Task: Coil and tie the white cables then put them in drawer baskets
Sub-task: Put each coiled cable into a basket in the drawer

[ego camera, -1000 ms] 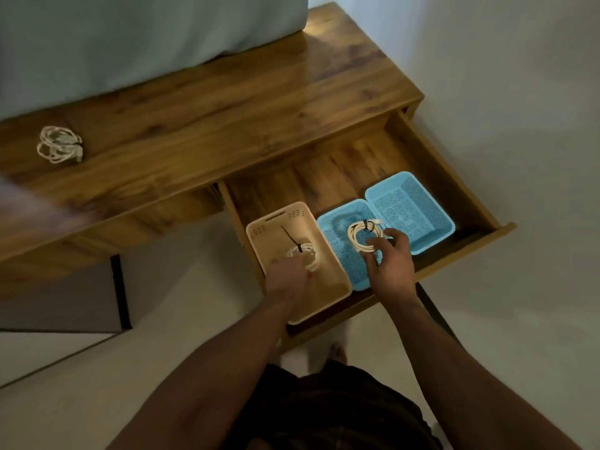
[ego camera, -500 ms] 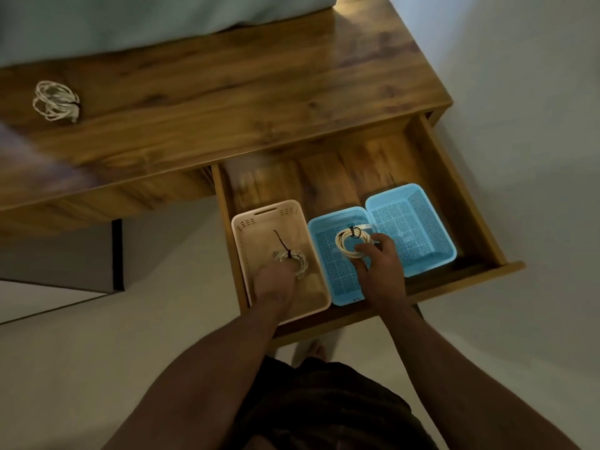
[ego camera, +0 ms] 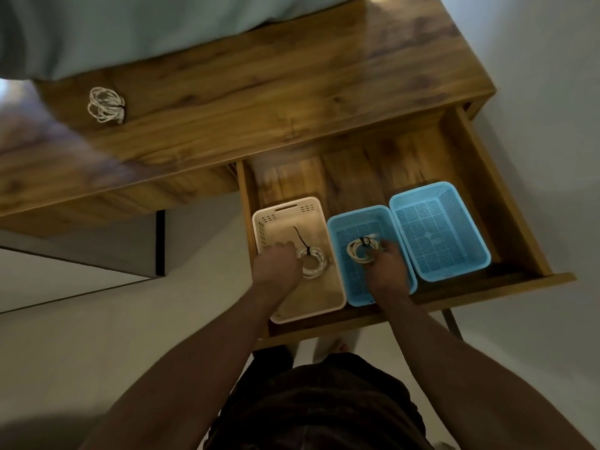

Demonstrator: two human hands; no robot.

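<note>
Now, left hand (ego camera: pixel 276 266): grips tied coil (ego camera: pixel 313 263) inside beige basket (ego camera: pixel 285 206).
Right hand (ego camera: pixel 388 271): pinches second coil (ego camera: pixel 358 251) inside middle blue basket (ego camera: pixel 357 211).
Third coil (ego camera: pixel 106 104): on desktop (ego camera: pixel 292 92), ten o'clock.

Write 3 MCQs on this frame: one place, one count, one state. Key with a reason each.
1. Where is the coiled cable that no hand is near? A. on the desk top B. on a chair C. on the floor
2. How many baskets sit in the drawer? A. two B. three C. four
3. The drawer is: A. shut B. pulled open C. lifted out

Key: 1 A, it lies on the wood, away from the drawer. 2 B, one beige basket plus the middle blue basket and right blue basket. 3 B, its inside shows, the right hand gripping a tied coil in the middle one.
</note>
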